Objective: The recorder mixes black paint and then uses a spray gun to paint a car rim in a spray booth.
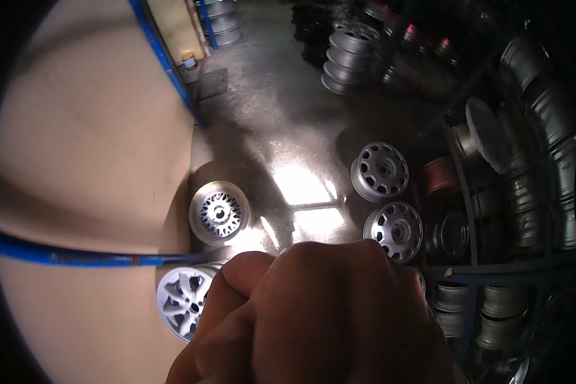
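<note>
My right hand (320, 307) fills the lower middle, very close to the head camera, with bent fingers closed; anything they hold is hidden. Just beyond it, a white spoked wheel rim (182, 301) at the left is partly covered by the hand. A white mesh-style rim (216, 211) lies on the concrete floor (249, 141) farther up. Two grey rims with slotted faces, one (381, 171) above the other (395, 233), are at the right, the lower one just past my knuckles. My left hand cannot be seen.
Beige panels (89, 128) with blue metal bars (77, 256) stand along the left. Dark racks (473, 269) full of rims (502, 307) line the right. A stack of silver rims (345, 57) and a small container (189, 62) sit in the background.
</note>
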The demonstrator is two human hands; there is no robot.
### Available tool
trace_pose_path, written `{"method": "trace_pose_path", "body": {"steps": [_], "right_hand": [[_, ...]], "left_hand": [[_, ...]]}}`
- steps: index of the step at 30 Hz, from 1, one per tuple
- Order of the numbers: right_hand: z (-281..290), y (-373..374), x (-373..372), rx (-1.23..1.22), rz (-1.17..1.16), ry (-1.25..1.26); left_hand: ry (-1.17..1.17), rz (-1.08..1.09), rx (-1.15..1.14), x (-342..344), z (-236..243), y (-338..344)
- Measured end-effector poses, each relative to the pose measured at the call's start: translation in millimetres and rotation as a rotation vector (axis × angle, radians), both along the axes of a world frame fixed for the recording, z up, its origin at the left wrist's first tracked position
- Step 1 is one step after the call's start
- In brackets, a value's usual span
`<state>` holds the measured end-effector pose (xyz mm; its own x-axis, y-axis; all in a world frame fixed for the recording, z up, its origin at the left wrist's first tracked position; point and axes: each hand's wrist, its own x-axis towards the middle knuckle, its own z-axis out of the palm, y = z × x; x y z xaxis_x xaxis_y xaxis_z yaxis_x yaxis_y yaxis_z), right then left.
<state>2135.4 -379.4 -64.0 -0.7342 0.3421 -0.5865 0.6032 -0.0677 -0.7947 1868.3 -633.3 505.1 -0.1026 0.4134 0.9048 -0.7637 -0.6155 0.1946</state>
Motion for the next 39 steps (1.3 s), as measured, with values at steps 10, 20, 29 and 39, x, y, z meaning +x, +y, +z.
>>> {"method": "trace_pose_path", "body": {"steps": [10, 20, 29, 39], "right_hand": [[-1, 63, -133, -0.021, -0.166, -0.309], [5, 394, -369, -0.022, 0.049, -0.287], [179, 561, -810, -0.486, -0.298, 0.352], [15, 613, -927, -0.125, 0.210, -0.220]], "left_hand": [[-0.108, -0.108, -0.118, -171, -69, 235], [0.694, -0.093, -1.067, -376, -234, 366], [0.088, 1.115, -1.640, -538, -431, 375], [0.941, 0.142, -2.531, -709, -636, 233]]}}
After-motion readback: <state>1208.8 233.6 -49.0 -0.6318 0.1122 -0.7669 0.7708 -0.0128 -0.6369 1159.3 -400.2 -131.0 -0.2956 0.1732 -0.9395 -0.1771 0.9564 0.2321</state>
